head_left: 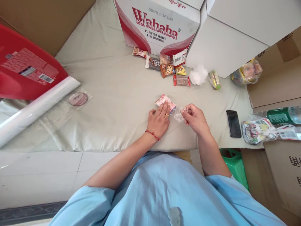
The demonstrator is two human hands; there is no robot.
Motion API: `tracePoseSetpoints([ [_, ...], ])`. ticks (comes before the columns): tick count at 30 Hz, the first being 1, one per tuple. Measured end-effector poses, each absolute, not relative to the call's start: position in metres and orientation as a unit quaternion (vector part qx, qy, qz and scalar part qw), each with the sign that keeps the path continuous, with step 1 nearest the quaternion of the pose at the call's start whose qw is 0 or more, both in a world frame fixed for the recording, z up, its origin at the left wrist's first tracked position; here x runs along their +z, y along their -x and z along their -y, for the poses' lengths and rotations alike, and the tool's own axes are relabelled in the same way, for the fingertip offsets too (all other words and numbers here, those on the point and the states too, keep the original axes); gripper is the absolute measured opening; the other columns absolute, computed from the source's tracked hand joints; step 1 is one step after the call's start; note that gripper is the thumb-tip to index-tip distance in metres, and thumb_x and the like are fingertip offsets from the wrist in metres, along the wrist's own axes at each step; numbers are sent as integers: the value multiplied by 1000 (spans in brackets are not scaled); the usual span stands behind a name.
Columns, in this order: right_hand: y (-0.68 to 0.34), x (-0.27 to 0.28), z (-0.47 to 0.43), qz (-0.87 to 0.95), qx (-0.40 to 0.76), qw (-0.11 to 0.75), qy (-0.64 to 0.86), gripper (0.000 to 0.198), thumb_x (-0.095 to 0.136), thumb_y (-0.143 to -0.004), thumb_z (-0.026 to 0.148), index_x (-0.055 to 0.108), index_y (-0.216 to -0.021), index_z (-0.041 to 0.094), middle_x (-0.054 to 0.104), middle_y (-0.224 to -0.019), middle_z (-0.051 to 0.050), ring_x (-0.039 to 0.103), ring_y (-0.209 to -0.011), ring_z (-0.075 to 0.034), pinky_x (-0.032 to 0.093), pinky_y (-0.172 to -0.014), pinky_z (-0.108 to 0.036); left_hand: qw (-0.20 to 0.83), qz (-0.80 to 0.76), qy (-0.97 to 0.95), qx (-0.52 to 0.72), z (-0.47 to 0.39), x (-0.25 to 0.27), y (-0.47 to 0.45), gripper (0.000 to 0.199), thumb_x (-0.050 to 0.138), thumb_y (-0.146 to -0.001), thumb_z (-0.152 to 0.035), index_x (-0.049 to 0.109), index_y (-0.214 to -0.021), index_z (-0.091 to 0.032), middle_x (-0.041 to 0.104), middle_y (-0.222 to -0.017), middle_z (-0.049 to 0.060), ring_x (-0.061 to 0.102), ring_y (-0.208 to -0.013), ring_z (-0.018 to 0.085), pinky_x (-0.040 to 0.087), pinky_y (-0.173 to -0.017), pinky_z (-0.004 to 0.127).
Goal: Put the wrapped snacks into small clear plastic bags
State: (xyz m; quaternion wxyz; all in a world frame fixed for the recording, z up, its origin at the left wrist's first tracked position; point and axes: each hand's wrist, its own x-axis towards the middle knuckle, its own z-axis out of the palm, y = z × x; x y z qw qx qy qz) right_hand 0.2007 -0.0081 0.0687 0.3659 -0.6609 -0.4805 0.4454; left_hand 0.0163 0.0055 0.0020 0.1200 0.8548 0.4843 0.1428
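Note:
My left hand (160, 118) lies flat with its fingers stretched over a small pink-and-white snack packet (162, 99), pressing it to the cloth. A clear plastic bag (179, 115), crumpled, lies just right of that packet. Pinched fingers of my right hand (193, 116) hold the bag's right end. Part of the packet is hidden under my left fingers, and whether it sits inside the clear plastic I cannot tell. Beyond my hands are several wrapped snacks, among them a brown one with red ends (182, 80), and a wad of white plastic (198, 75).
A Wahaha water carton (160, 26) stands at the back. To the left are a red jug (30, 62) and a roll of clear film (39, 110). On the right lie a phone (233, 123), a green-labelled bottle (283, 115) and a bag of snacks (248, 72).

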Motion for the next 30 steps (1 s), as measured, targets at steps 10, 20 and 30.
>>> tracePoseSetpoints([
  [10,-130,47,-79,619,266,267,689,13,54,-96,23,67,-93,21,69,-87,-4,67,-83,-21,55,-80,-34,169,-443,-844,250,-7,-7,-8,51,49,-86,-12,66,-134,-9,63,-147,21,54,-143,31,46,-113,49],
  [20,-103,54,-56,748,63,53,659,41,64,-98,58,66,-117,21,60,-120,-16,58,-107,-32,53,-88,-43,282,-497,-638,516,-10,-6,20,26,46,-81,-11,63,-68,-24,73,-73,-1,72,-79,18,55,-88,37],
  [30,-144,65,-38,697,115,201,678,33,51,-99,19,70,-126,20,66,-120,-14,63,-109,-27,55,-95,-41,317,-477,-605,553,-11,5,21,23,48,-88,-12,65,-76,-23,72,-81,0,70,-81,16,55,-83,34],
])
